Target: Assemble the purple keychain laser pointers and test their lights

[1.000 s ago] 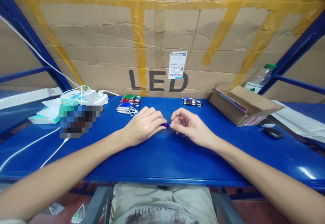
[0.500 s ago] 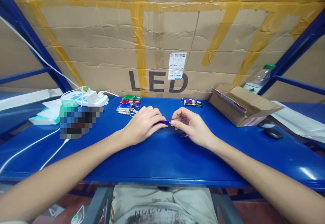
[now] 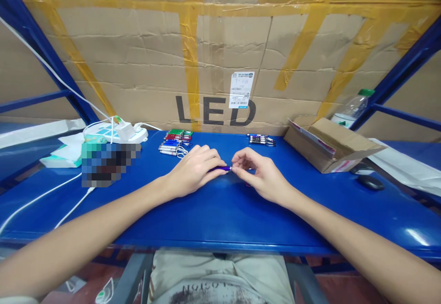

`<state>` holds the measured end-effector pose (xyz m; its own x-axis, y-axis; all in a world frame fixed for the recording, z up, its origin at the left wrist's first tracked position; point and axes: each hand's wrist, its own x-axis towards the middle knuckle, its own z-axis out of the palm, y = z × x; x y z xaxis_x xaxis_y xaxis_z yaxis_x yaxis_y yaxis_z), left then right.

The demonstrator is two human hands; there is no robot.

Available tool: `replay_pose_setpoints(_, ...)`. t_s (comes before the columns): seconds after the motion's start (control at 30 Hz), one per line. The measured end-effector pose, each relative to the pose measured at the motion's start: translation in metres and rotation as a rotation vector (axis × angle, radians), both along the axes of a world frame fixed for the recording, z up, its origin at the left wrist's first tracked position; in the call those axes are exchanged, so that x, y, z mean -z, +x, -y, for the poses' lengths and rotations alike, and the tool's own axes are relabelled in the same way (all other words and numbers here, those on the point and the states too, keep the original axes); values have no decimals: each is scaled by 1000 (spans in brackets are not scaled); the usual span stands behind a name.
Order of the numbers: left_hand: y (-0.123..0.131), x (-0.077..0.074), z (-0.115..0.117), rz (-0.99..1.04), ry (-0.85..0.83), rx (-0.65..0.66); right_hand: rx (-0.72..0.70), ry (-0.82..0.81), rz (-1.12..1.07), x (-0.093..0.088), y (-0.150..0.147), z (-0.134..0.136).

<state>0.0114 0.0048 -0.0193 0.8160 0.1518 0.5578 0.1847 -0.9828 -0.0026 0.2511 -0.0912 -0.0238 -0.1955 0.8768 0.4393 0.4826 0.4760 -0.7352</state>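
A slim purple pen-like tube [image 3: 224, 168] with a silvery end lies level between my two hands, just above the blue table [image 3: 220, 216]. My left hand [image 3: 196, 168] grips its body, the fingers covering its left part. The thumb and fingertips of my right hand [image 3: 260, 171] pinch at its silvery right end. A small loop or strap [image 3: 247, 184] shows under my right hand, partly hidden. Behind my left hand lies a row of green, red, blue and silver pen-like tubes [image 3: 175, 141] with small loops. Several dark pen-like tubes [image 3: 261, 139] lie beyond my right hand.
At the right stand an open cardboard box [image 3: 310, 150], a black computer mouse [image 3: 370, 182] and a green-capped bottle [image 3: 354, 106]. At the left are a white power strip [image 3: 138, 134], tissues [image 3: 64, 154] and cables. A large carton [image 3: 144, 65] walls off the back.
The purple tube and my right fingertips have shifted slightly; the right fingers curl differently around its end. My left hand keeps its hold. Everything else looks the same.
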Motion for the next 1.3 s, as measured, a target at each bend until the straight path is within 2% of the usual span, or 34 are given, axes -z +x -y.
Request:
replay_pose_setpoints(0.27, 0, -9, 6, 32, 460, -16, -70, -446, -386, -1, 1, -6)
replay_pose_setpoints(0.33, 0, -10, 8, 35, 501, -21, -68, -526, -420, -2, 3, -7)
replay_pose_setpoints(0.4, 1, -9, 8, 32, 465, -29, -69, -552, -418, -2, 4, -8)
replay_pose_setpoints(0.47, 1, -7, 6, 15, 352, -42, -74, -486, -362, -1, 5, -8)
replay_pose_setpoints(0.57, 0, -3, 1, -33, 186, -60, -45, -260, -160, 0, 5, -7)
replay_pose_setpoints(0.67, 0, -1, -1, -62, 102, -66, -10, -78, 61, -2, 4, -2)
replay_pose_setpoints(0.77, -1, -2, -1, -68, 42, -50, -11, 7, 146, -4, 4, 1)
replay_pose_setpoints(1.07, -1, -1, 1, -93, -62, -26, -34, 44, 162, -5, 5, 2)
replay_pose_setpoints(1.3, -2, -3, 2, -73, 0, -4, -62, -40, 39, -4, 6, 2)
